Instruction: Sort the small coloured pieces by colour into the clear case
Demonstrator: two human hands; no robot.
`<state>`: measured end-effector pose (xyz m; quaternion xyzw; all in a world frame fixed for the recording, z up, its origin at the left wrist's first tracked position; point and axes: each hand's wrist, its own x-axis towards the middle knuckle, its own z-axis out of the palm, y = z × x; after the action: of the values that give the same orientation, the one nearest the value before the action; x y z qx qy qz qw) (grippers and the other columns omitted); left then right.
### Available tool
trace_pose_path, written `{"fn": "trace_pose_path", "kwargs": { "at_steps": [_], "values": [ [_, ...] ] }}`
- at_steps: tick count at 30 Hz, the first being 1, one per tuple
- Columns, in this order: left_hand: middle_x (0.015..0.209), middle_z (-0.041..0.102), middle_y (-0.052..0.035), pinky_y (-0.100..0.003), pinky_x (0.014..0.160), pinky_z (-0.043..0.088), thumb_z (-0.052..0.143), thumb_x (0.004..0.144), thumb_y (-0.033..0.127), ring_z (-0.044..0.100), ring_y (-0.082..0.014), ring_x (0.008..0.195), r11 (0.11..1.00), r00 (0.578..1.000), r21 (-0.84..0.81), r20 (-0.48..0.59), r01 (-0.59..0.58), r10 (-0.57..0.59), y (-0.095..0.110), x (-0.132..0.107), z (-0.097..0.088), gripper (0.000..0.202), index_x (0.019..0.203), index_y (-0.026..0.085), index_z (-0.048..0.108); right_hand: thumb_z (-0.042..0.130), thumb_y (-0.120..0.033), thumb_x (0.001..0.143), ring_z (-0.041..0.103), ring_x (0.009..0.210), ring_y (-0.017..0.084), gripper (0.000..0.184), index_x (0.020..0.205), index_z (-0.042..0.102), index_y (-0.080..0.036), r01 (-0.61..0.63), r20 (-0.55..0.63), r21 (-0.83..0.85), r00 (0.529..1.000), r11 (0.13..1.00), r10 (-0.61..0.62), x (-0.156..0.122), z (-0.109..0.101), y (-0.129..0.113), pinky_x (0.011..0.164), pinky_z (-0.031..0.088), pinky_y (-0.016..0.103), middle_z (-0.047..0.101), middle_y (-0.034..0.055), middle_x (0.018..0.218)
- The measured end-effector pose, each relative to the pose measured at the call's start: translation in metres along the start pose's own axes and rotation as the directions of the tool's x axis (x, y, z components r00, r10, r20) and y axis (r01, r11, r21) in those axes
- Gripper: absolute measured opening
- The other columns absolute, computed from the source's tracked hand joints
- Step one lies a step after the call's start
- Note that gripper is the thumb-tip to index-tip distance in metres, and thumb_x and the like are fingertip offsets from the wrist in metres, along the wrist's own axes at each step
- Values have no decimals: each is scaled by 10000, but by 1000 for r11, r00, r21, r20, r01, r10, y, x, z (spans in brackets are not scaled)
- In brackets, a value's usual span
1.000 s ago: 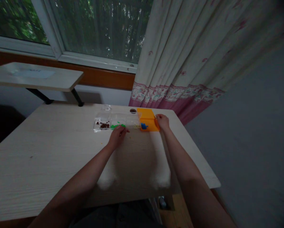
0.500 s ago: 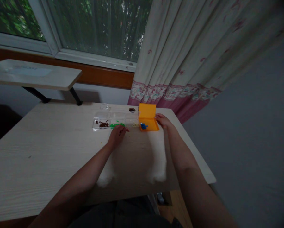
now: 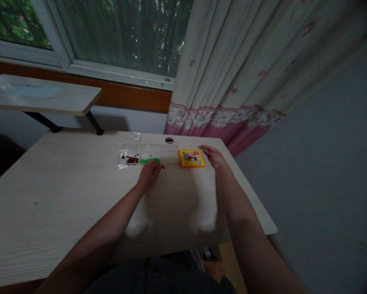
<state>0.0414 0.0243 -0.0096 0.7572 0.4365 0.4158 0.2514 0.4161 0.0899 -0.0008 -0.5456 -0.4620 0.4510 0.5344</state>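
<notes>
An orange-yellow plastic box (image 3: 192, 158) lies closed on the table, its printed lid facing up. Just beyond its far right corner is my right hand (image 3: 213, 154), fingers stretched out and holding nothing visible. My left hand (image 3: 149, 171) rests at the near edge of a clear compartment box, its fingers curled in. Whatever those fingers may hold is hidden. Small green pieces (image 3: 147, 161) lie in the compartment beside that hand. Dark brown pieces (image 3: 132, 159) fill part of the left compartment, and pale cream pieces (image 3: 173, 159) sit in the right one.
The light wooden table (image 3: 94, 196) has a round cable hole (image 3: 169, 140) near its back edge. A raised shelf (image 3: 45, 96) on black legs stands at the far left. Behind the table hangs a floral curtain (image 3: 220, 81) beside the window.
The orange-yellow box's lid has come down, hiding the blue pieces inside. My right hand has let go of the lid, its fingers now extended. My left hand has stayed by the green pieces.
</notes>
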Motion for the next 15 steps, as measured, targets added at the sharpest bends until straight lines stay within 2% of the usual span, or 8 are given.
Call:
{"fn": "trace_pose_path", "kwargs": {
  "at_steps": [6, 10, 13, 15],
  "values": [
    [794, 601, -41, -309, 763, 453, 442, 969, 339, 577, -185, 810, 1000, 1000, -1, 3, -3, 3, -1, 0, 0, 326, 844, 195, 707, 779, -267, 630, 605, 1197, 206, 439, 1056, 686, -219, 9, 71, 72, 997, 997, -14, -3, -5, 1, 1075, 439, 384, 688, 74, 1233],
    [796, 605, -44, -314, 778, 454, 435, 970, 340, 577, -188, 819, 1000, 1000, -3, 6, -1, 1, 2, 0, -2, 330, 851, 198, 708, 804, -230, 567, 639, 1114, 198, 518, 1072, 686, -229, -38, 141, 24, 989, 999, 35, -5, -4, -2, 1027, 475, 377, 662, 62, 1276],
    [798, 608, -46, -320, 784, 451, 439, 970, 333, 572, -191, 816, 1000, 1000, -5, 9, 7, -7, 2, 0, -2, 322, 859, 194, 708, 805, -297, 589, 671, 996, 200, 470, 1036, 696, -205, -79, 113, -74, 990, 994, 87, -3, 8, -10, 987, 498, 402, 713, 71, 1158],
    [805, 611, -47, -322, 791, 449, 443, 969, 328, 574, -191, 824, 1000, 1000, -6, 12, 8, -8, 1, 0, -1, 317, 861, 194, 709, 772, -379, 661, 676, 956, 219, 405, 1015, 701, -194, -15, 53, -182, 998, 983, 25, 0, 24, -20, 952, 511, 440, 739, 77, 1035]
  ]
}}
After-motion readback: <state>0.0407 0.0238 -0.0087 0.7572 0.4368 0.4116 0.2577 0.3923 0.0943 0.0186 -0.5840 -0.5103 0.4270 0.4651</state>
